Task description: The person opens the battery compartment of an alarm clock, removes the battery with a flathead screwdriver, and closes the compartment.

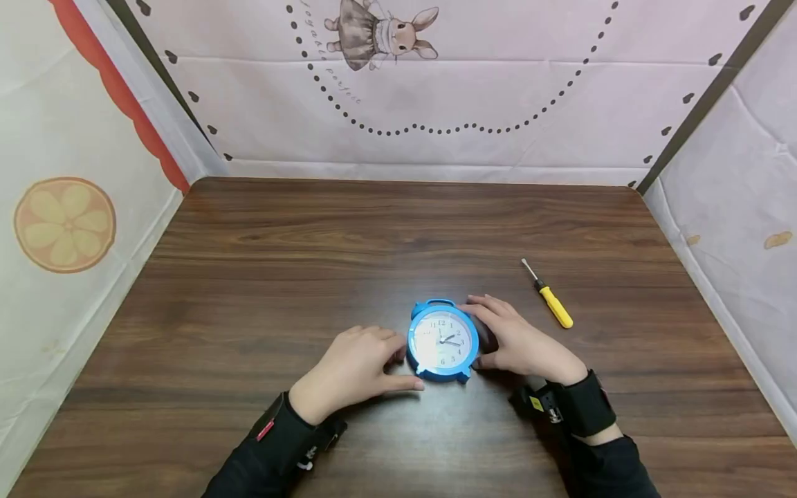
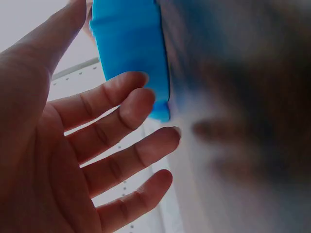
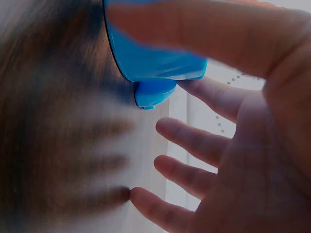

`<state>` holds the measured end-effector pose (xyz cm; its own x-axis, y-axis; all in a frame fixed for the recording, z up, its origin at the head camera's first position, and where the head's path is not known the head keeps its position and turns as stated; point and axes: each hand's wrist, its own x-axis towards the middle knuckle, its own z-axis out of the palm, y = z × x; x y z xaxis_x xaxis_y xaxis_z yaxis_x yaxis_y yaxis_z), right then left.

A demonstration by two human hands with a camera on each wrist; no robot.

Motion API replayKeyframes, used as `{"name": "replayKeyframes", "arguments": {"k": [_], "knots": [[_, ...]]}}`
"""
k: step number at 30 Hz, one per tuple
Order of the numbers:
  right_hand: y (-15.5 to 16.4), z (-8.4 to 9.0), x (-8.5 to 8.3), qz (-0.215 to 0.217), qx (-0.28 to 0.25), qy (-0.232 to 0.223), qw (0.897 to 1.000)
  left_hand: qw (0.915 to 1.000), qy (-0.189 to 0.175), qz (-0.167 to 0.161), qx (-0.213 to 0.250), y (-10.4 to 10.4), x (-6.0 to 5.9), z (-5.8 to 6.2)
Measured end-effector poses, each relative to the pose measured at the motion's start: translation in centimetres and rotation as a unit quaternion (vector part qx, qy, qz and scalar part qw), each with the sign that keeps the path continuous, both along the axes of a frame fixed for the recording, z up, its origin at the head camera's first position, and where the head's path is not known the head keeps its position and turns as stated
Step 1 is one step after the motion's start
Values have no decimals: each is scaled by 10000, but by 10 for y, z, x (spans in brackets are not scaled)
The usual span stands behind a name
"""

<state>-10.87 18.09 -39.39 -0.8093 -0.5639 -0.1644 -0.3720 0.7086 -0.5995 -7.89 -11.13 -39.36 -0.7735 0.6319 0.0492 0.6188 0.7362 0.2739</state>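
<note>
A blue twin-bell alarm clock (image 1: 443,342) lies face up on the wooden table, its handle pointing to the far side and its small feet towards me. My left hand (image 1: 358,366) is at the clock's left, fingers spread and loosely bent, thumb reaching along below its lower left edge. In the left wrist view the fingertips overlap the blue side of the clock (image 2: 131,43). Over on the right, my right hand (image 1: 523,339) has its index finger by the top bell and its thumb by the lower right rim. The right wrist view shows the other fingers spread apart beside the clock (image 3: 150,63).
A screwdriver (image 1: 548,294) with a yellow handle lies to the right, beyond my right hand, its tip pointing away. White printed cloth walls (image 1: 423,152) enclose the brown table (image 1: 299,235) at the back and both sides.
</note>
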Motion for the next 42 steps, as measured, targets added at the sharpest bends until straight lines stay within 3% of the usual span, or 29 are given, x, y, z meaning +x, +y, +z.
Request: {"name": "replayKeyframes", "arguments": {"k": [7, 17, 26, 33, 42], "knots": [[3, -4, -1, 157, 10, -11, 9999, 9997, -27, -31, 226, 6, 1, -4], [1, -11, -2, 144, 25, 69, 9999, 9973, -551, -22, 492, 8, 2, -6], [5, -19, -3, 294, -93, 337, 9990, 9963, -597, 27, 618, 9, 2, -11], [5, -16, -3, 513, -387, 393, 9972, 9956, -575, -11, 733, 6, 0, -12], [10, -6, 0, 455, -765, 487, 9948, 9926, -643, -19, 1030, 4, 1, -8]]}}
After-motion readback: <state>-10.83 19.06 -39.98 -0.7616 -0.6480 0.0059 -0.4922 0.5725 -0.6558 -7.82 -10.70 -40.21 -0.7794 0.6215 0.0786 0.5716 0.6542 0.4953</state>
